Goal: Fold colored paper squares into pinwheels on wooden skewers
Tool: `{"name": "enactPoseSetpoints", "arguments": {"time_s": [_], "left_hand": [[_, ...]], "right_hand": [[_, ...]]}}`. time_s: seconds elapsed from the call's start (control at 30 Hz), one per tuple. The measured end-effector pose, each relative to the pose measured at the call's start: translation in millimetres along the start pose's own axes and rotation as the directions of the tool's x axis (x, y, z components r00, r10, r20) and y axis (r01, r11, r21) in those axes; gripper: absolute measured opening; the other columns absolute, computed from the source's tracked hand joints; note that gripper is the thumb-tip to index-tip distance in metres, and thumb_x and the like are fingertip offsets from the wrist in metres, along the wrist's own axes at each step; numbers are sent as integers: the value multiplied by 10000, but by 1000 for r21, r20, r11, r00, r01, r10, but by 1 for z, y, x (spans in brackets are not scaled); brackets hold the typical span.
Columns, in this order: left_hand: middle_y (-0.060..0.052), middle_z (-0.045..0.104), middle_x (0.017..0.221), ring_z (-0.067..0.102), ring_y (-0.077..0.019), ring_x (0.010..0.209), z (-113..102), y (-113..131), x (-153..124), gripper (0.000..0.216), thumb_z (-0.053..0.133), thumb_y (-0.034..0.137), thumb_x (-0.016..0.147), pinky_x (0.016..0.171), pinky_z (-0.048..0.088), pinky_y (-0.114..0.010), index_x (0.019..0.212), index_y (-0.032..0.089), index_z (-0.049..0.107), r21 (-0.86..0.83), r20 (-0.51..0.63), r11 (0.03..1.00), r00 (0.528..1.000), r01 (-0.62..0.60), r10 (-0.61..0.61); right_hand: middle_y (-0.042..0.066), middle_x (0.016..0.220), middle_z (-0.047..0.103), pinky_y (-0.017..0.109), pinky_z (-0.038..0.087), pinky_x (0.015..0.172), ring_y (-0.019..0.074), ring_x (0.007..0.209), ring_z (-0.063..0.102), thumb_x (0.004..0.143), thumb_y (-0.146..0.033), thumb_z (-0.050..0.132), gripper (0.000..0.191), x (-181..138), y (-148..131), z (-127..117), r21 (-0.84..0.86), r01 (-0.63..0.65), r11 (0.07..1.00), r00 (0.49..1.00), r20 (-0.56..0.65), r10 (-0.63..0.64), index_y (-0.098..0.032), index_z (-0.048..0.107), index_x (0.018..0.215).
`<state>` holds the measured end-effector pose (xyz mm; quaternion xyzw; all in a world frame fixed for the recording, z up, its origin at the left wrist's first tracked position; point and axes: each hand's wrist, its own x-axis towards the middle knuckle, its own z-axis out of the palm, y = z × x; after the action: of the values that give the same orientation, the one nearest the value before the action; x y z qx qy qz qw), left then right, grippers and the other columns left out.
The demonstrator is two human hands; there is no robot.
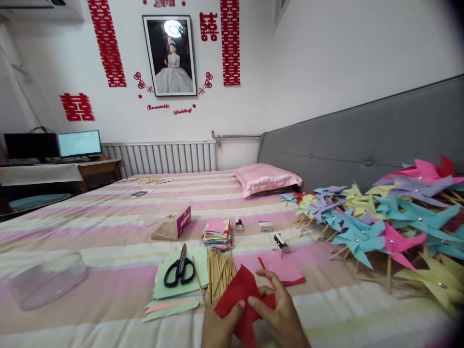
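Observation:
Low in the middle of the view, my left hand (pixel 219 325) and my right hand (pixel 281 314) both pinch a red paper sheet (pixel 241 296) that is partly folded. The left thumb presses on its lower part and the right fingers curl over its right edge. Just behind it lies a bundle of wooden sticks (pixel 218 273). Black scissors (pixel 179 270) rest on a stack of pastel paper sheets (pixel 177 290) to the left. A pink paper sheet (pixel 281 267) lies to the right of the sticks.
The striped bed cover (pixel 108 227) carries a stack of coloured paper squares (pixel 216 233), a small open box (pixel 174 223), a stapler (pixel 281 241) and a clear plastic tub (pixel 49 279). Many finished paper pinwheels (pixel 380 227) pile up along the right, beside the grey headboard (pixel 362 140) and a pink pillow (pixel 266 178).

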<state>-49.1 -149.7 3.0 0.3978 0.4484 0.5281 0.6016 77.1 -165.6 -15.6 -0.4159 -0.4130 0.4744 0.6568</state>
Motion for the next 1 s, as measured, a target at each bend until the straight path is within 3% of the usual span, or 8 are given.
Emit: {"name": "enactPoseSetpoints", "arguments": {"time_s": [0.13, 0.23, 0.4, 0.67, 0.8, 1.0], "left_hand": [[-15, 585, 479, 483, -104, 418, -2, 4, 0, 286, 753, 344, 518, 442, 386, -212, 639, 107, 649, -48, 183, 981, 967, 187, -175], [5, 548, 465, 460, -85, 395, -5, 13, -4, 262, 709, 360, 581, 393, 335, -181, 606, 117, 613, -48, 186, 967, 953, 250, -237], [23, 500, 423, 451, -87, 390, -6, 19, -7, 284, 675, 386, 620, 393, 337, -181, 554, 121, 596, 12, 201, 973, 952, 232, -229], [-77, 643, 548, 546, -144, 488, -8, 13, -1, 391, 769, 395, 479, 500, 400, -229, 663, 59, 693, 90, 351, 979, 914, 185, -205], [-79, 641, 569, 558, -162, 527, -11, 12, -2, 299, 758, 319, 516, 527, 400, -244, 650, 63, 684, 118, 374, 983, 911, 138, -173], [-41, 591, 491, 487, -113, 451, -8, 12, -3, 167, 725, 219, 507, 478, 357, -215, 514, 88, 622, 176, 346, 976, 921, 127, -182]], "right_hand": [[-20, 632, 631, 231, 436, 463, 152, 509, 594, 549, -323, 765, 659, 6, 2, -9, 135, -126, 983, 992, 8, 126, -197, 406, 1087], [-3, 651, 647, 227, 426, 465, 163, 524, 609, 519, -290, 779, 672, 10, 3, -16, 193, -222, 956, 975, 49, 217, -193, 417, 1077], [-5, 640, 644, 244, 437, 503, 181, 560, 624, 508, -256, 786, 699, 11, 5, -22, 196, -283, 939, 956, 130, 261, -192, 408, 1093], [-52, 612, 582, 240, 411, 507, 144, 520, 583, 493, -245, 790, 687, 8, 8, -22, 125, -271, 954, 939, 250, 234, -203, 434, 1079], [-55, 635, 565, 230, 398, 521, 121, 534, 562, 523, -216, 774, 654, 6, 1, -23, 65, -252, 966, 925, 308, 221, -201, 445, 1087], [-49, 639, 572, 233, 395, 544, 118, 559, 550, 525, -219, 767, 630, 1, -10, -19, -16, -191, 981, 928, 322, 186, -193, 458, 1073]]}}
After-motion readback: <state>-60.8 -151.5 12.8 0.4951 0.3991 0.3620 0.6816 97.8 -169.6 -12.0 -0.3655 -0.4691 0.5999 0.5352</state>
